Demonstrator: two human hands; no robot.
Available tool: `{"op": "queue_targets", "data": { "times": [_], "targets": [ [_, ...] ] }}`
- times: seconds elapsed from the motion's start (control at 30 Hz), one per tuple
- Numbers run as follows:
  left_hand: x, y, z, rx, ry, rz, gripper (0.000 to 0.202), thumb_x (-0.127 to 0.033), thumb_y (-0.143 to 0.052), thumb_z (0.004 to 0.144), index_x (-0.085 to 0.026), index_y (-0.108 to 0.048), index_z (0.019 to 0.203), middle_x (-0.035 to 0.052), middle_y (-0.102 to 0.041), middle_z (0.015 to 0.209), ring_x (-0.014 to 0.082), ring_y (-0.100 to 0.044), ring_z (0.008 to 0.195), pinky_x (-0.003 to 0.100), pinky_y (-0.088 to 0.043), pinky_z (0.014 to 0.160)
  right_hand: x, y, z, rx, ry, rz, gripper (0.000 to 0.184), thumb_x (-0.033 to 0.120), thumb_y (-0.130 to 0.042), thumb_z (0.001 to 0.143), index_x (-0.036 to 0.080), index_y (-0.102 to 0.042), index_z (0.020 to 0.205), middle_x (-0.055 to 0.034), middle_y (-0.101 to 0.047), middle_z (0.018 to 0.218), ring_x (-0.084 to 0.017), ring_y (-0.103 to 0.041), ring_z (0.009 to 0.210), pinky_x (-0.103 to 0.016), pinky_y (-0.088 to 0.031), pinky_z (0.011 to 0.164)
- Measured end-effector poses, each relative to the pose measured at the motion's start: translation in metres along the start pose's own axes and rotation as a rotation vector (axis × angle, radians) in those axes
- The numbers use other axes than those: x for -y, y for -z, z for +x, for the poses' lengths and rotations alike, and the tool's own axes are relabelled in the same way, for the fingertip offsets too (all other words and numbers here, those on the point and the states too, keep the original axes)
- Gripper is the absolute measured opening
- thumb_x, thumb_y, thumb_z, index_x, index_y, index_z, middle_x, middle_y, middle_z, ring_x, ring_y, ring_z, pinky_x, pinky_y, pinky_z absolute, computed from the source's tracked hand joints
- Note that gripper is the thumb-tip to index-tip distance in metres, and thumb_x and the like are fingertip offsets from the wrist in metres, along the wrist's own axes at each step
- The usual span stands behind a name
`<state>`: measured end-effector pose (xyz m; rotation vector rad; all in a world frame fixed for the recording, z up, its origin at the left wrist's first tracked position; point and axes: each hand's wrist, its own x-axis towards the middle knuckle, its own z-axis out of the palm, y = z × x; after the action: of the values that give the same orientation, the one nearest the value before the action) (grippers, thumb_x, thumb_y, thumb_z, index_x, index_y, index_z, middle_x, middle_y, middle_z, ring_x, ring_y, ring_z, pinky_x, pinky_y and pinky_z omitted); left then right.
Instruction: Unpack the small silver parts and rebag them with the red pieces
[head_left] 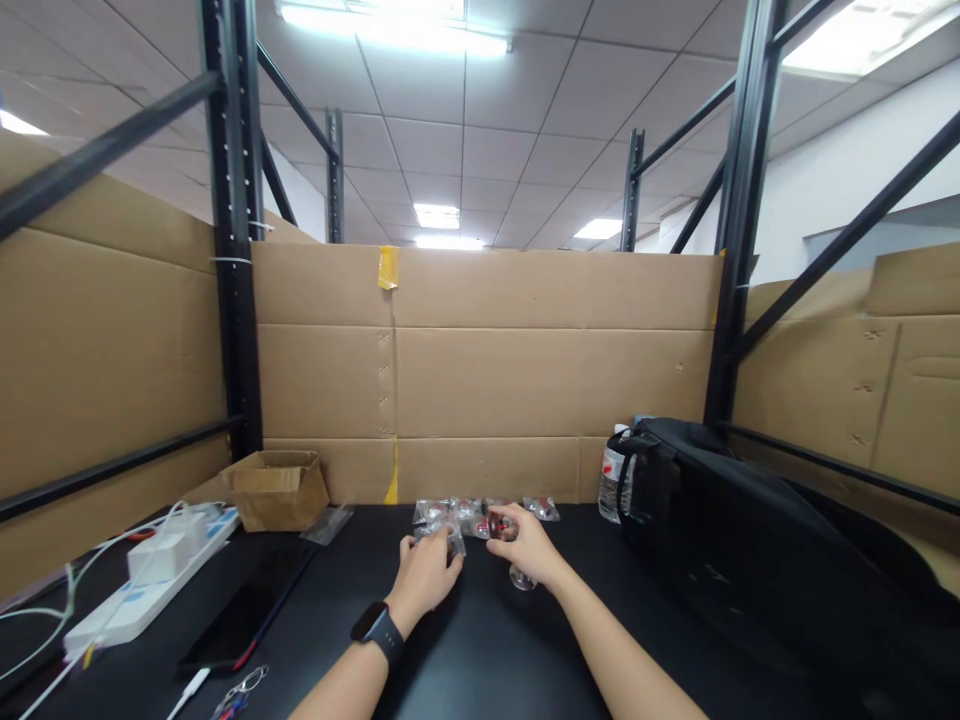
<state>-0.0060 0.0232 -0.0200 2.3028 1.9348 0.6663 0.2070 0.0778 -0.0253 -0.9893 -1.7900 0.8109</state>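
Note:
My left hand (426, 578) is at a small clear plastic packet (453, 538), its thumb and fingers curled about the packet's near side. My right hand (531, 548) pinches a small dark red-brown item (501, 524) between thumb and fingers; its exact kind is too small to make out. Just below that hand, a clear, shiny round piece (523, 578) shows near the table; whether it joins the pinched item I cannot tell. Several more clear packets with reddish contents, one of them a packet at the right end (541, 509), lie in a row beyond my hands.
A small open cardboard box (279, 490) stands at the back left. Nearer are a white power strip (157, 580) with cables, a dark phone (244, 610) and a keyring (244, 688). On the right, a water bottle (611, 480) stands behind a large black bag (757, 560). Cardboard walls (487, 380) enclose the table.

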Motion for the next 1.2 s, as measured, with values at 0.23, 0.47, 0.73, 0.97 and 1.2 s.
{"op": "queue_targets", "data": {
  "times": [0.23,0.47,0.73,0.97,1.2],
  "targets": [
    [-0.001,0.001,0.0,0.08,0.055,-0.049,0.021,-0.036,-0.052,0.09,-0.025,-0.069,0.094,0.0043,-0.077,0.096,0.0261,-0.067,0.103,0.048,-0.03,0.102,0.005,0.0,-0.002,0.012,0.024,-0.044,0.057,0.017,-0.077,0.065,0.016,-0.07,0.122,-0.0082,-0.062,0.115,-0.014,-0.066,0.075,-0.031,-0.056,0.077],
    [0.003,0.004,-0.006,0.088,-0.109,-0.056,0.024,-0.032,-0.056,0.086,-0.032,-0.075,0.101,0.0028,-0.073,0.108,0.0261,-0.064,0.106,0.051,-0.027,0.103,0.005,-0.002,-0.003,0.005,0.058,-0.013,0.056,0.014,-0.075,0.065,0.017,-0.07,0.121,-0.008,-0.062,0.114,-0.018,-0.068,0.088,-0.034,-0.056,0.086],
    [0.007,0.006,-0.006,0.15,-0.258,-0.116,0.014,-0.032,-0.058,0.084,-0.025,-0.07,0.084,-0.0005,-0.073,0.102,0.0223,-0.064,0.102,0.039,-0.032,0.097,0.011,0.004,-0.004,0.011,0.087,-0.178,0.057,0.017,-0.077,0.064,0.018,-0.071,0.121,-0.0086,-0.065,0.112,-0.022,-0.066,0.095,-0.036,-0.054,0.089],
    [0.004,0.018,-0.012,0.246,-0.373,-0.148,0.025,-0.037,-0.067,0.08,-0.038,-0.074,0.104,-0.0025,-0.071,0.115,0.0236,-0.063,0.109,0.04,-0.032,0.101,0.018,0.004,-0.014,0.117,0.09,-0.351,0.06,0.021,-0.08,0.064,0.02,-0.07,0.123,-0.0076,-0.073,0.103,-0.022,-0.066,0.085,-0.033,-0.052,0.083],
    [0.007,0.019,-0.01,0.28,-0.385,-0.124,0.027,-0.039,-0.063,0.085,-0.043,-0.076,0.109,-0.0013,-0.07,0.122,0.0262,-0.061,0.116,0.043,-0.033,0.104,0.021,0.005,-0.016,0.225,0.074,-0.47,0.039,0.024,-0.08,0.065,0.019,-0.076,0.104,-0.0033,-0.074,0.086,-0.019,-0.063,0.076,-0.026,-0.046,0.071]
  ]
}}
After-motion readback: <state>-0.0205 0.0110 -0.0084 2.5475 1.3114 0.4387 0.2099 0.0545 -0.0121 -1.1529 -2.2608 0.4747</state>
